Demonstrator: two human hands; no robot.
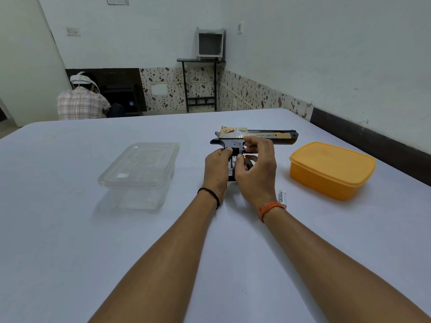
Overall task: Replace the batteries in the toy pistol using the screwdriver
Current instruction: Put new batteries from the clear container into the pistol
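Our hands, left (215,167) and right (255,170), grasp the toy pistol's (258,135) grip on the counter (70,229), seating a battery; it could jam if reversed. A spare battery (283,197) lies beside.

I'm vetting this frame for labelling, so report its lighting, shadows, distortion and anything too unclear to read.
Head view: soft, even light, only faint shadows under the clear container and orange box; wide-angle bending curves the table edge and walls; small print on the toy pistol and loose battery is barely legible; left hand and right hand hide the grip.
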